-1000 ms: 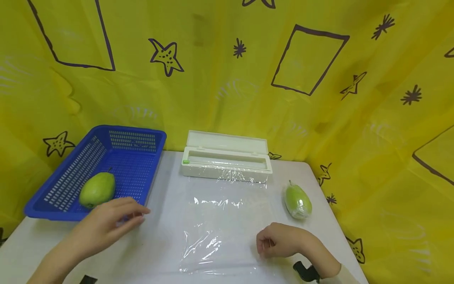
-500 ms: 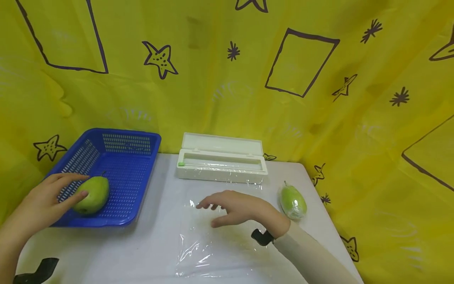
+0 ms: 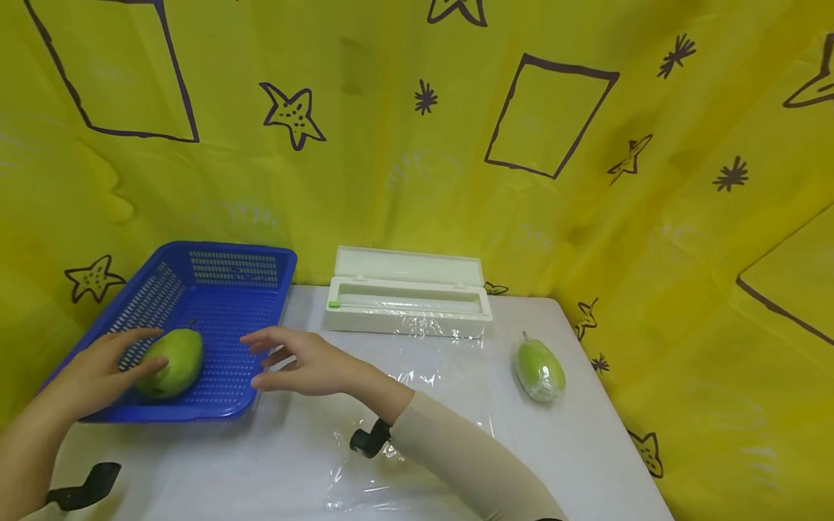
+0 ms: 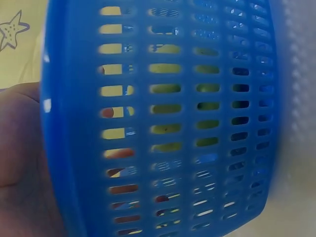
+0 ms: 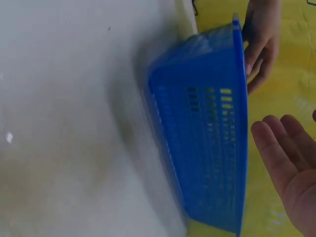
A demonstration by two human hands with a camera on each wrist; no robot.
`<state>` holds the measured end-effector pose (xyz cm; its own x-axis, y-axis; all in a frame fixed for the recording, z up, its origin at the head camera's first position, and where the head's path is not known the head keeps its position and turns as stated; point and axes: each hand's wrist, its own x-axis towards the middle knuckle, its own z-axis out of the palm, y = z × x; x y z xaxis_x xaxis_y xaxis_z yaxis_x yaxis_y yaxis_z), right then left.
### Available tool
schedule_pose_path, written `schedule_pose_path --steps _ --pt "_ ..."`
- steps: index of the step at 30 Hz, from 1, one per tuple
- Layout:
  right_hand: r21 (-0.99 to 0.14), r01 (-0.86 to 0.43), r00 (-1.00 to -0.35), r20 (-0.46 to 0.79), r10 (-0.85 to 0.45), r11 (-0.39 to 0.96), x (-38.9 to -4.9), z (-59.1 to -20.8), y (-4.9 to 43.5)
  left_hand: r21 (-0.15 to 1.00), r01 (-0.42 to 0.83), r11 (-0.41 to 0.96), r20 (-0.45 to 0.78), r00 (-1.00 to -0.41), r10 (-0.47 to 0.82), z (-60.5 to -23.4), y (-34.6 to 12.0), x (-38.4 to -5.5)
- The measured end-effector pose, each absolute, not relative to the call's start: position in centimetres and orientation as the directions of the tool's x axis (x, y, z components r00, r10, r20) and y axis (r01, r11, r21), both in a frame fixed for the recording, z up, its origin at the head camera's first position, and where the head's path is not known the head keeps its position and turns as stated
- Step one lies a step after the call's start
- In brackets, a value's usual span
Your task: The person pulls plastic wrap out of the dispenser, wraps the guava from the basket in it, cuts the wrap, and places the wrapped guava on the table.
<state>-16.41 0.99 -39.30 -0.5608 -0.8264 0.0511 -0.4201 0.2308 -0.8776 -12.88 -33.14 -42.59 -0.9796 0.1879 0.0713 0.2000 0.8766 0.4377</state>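
Note:
A green pear [image 3: 172, 364] with a thin stem lies in the blue plastic basket [image 3: 215, 414] at the left. My left hand [image 3: 98, 369] reaches over the basket's left side, thumb and fingers spread at the pear's left side, thumb tip overlapping it. In the left wrist view, the basket wall [image 4: 182, 118] hides most of that hand and the pear. My right hand [image 3: 302, 362] is at the basket's right rim, fingers loosely extended and holding nothing. In the right wrist view its fingers [image 5: 279, 153] stand apart from the rim.
A white cling film dispenser [image 3: 410, 322] with its lid up stands at the back. A sheet of clear film [image 3: 449, 369] runs from it across the table, partly under my right forearm. A film-wrapped green pear [image 3: 540, 370] lies at the right. Yellow curtain surrounds the table.
My left hand has gone from the basket's front right corner to the pear. The right hand has moved left across the film to the basket and its fingers have straightened.

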Motion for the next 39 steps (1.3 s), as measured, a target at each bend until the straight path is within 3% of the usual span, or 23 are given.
schedule_pose_path --steps 4,6,10,14,19,25,31,39 --pt "-0.994 -0.065 -0.641 -0.028 -0.767 0.090 -15.6 -39.9 -2.2 0.450 0.174 0.876 0.028 -0.983 0.181 -42.9 -33.4 -13.3" --pt "-0.985 0.174 -0.668 -0.102 -0.737 -0.021 -15.2 -40.3 -3.9 0.452 0.165 0.876 0.017 -0.984 0.176 -43.1 -33.6 -13.4" --pt "-0.824 0.518 -0.695 -0.248 -0.675 -0.230 -14.7 -40.8 -7.0 0.460 0.141 0.876 -0.014 -0.986 0.166 -43.2 -33.9 -13.5" --pt "-0.676 0.650 -0.712 -0.382 -0.590 -0.347 -14.9 -41.1 -9.8 0.471 0.119 0.874 -0.058 -0.984 0.166 -43.1 -33.9 -13.9" --pt "-0.588 0.705 -0.706 -0.527 -0.474 -0.397 -15.1 -41.4 -12.5 0.505 0.072 0.860 -0.156 -0.973 0.173 -43.1 -33.7 -14.2" --pt "-0.622 0.695 -0.715 -0.547 -0.435 -0.360 -15.3 -42.1 -13.2 0.537 0.064 0.841 -0.217 -0.953 0.211 -43.5 -32.7 -14.2" --pt "-0.633 0.674 -0.734 -0.514 -0.443 -0.382 -15.2 -42.2 -13.2 0.578 0.078 0.812 -0.160 -0.965 0.206 -43.5 -32.9 -14.0" --pt "-0.782 0.510 -0.837 -0.356 -0.416 -0.358 -14.0 -41.3 -13.4 0.633 0.123 0.765 -0.006 -0.986 0.164 -42.1 -33.2 -12.8"
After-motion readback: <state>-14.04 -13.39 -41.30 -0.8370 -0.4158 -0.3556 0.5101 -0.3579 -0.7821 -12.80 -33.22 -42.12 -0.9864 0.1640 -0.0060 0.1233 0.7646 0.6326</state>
